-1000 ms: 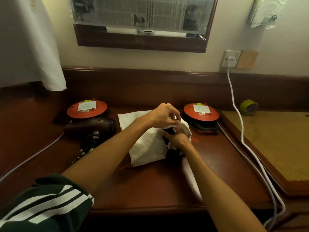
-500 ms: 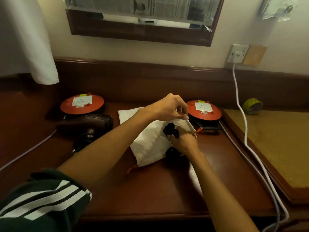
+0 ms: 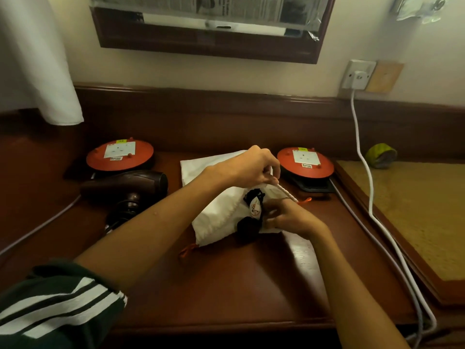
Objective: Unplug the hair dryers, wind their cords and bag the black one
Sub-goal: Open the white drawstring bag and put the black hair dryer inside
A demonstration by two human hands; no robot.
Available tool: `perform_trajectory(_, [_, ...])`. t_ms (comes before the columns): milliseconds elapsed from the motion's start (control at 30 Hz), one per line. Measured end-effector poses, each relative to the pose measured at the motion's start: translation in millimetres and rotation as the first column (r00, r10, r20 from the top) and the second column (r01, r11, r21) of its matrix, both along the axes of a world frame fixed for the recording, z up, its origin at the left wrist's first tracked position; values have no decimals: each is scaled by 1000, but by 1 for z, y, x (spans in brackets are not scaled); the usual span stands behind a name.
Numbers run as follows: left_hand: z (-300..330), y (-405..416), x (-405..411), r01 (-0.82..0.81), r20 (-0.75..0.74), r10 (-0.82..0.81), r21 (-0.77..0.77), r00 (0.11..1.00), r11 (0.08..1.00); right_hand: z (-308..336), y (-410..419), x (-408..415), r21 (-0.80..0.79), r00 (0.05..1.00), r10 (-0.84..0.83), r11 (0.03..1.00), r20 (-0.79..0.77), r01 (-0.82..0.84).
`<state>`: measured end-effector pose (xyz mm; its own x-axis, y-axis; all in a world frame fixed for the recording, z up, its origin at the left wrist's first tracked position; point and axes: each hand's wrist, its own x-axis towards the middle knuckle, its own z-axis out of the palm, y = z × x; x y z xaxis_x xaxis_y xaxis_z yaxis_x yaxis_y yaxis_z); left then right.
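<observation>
- I see the white drawstring bag (image 3: 221, 212) lying on the dark wooden tabletop (image 3: 251, 285), its long axis running from the far left down toward me, with the open mouth facing right and toward the near side.
- The black hair dryer (image 3: 247, 226) sits mostly inside the bag; only a dark rounded part and its wound black cord (image 3: 254, 196) with a white tag show at the mouth, so I cannot tell which way the nozzle points.
- My left hand (image 3: 254, 167) pinches the upper hem of the bag's mouth and holds it lifted, grip closed on the fabric.
- My right hand (image 3: 289, 215) is at the mouth of the bag, fingers curled against the dryer and cord; I cannot tell whether its grip actually clamps them.
- An orange drawstring end (image 3: 187, 250) trails from the bag's near corner; another shows at the right edge.
- The brown hair dryer (image 3: 125, 185) lies on its side left of the bag, barrel running left to right with the open end toward the bag, handle toward me, cord coiled by the handle.
- Two orange cable reels (image 3: 120, 153) stand behind, one at each side.
- A white cable (image 3: 362, 157) hangs from the wall socket (image 3: 357, 75).
</observation>
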<state>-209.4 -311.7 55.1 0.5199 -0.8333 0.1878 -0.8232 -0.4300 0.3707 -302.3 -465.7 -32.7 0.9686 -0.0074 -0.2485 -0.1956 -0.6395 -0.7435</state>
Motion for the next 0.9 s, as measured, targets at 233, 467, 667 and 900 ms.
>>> perform_trajectory(233, [-5,4,-2,-1,3,1,13,1000,1000,-22,16,-6,-394,916,234,914,325,-94])
perform_trajectory(467, [-5,7,-5,0,3,0,-29,1000,1000,-16,15,-6,-352,923,197,933,331,-73])
perform_trajectory(667, [1,1,-15,62,15,-61,-126,998,990,-20,13,-5,-169,861,-18,978,508,120])
perform_trajectory(900, [-5,2,-7,30,36,-28,-72,999,997,-22,23,-1,-298,912,-35,939,409,169])
